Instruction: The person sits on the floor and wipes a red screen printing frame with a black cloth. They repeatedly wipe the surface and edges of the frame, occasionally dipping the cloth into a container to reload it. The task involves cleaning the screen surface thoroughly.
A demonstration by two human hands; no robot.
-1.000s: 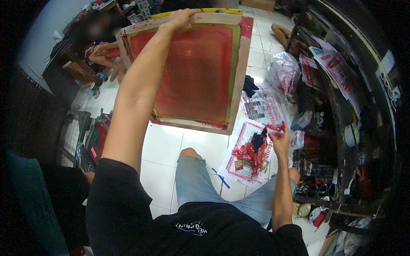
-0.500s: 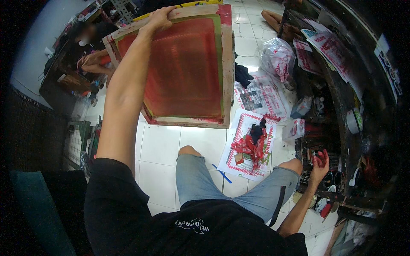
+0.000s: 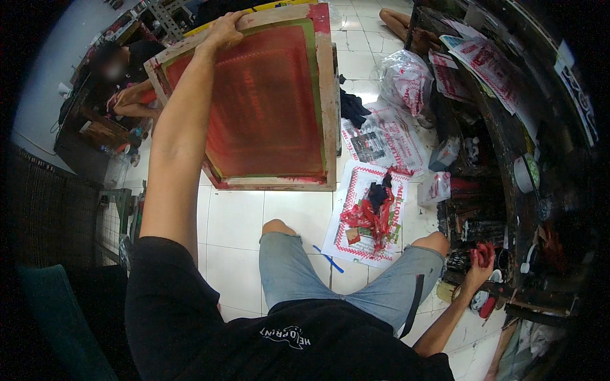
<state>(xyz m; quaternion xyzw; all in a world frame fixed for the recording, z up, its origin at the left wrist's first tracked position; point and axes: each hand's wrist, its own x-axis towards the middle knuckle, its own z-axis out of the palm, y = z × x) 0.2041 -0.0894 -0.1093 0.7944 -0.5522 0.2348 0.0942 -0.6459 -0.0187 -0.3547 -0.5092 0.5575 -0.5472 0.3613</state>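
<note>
A wooden-framed printing screen (image 3: 267,108) stands tilted in front of me, its mesh stained red with an olive-green border. My left hand (image 3: 223,32) is closed over the frame's upper edge, the arm stretched across its left side. Low on the right, beside the dark shelf, is my right hand (image 3: 481,265). Its fingers look red-stained and are curled inward; whatever they hold, if anything, is hidden. Between my knees and the shelf lies a printed sheet (image 3: 337,238) bearing crumpled red-stained rags (image 3: 380,222) and a dark cloth scrap (image 3: 377,197).
A dark, cluttered shelf (image 3: 502,136) runs along the right, with cans and jars low down. A blue stick (image 3: 328,260) lies on the white tiled floor (image 3: 235,219). A clear plastic bag (image 3: 405,79) and dark cloth (image 3: 353,108) are farther off. Another person (image 3: 130,76) sits at far left.
The whole view has shifted slightly, with the screen a little farther left. My right hand has turned and moved slightly lower by the shelf. My left hand keeps its hold on the frame.
</note>
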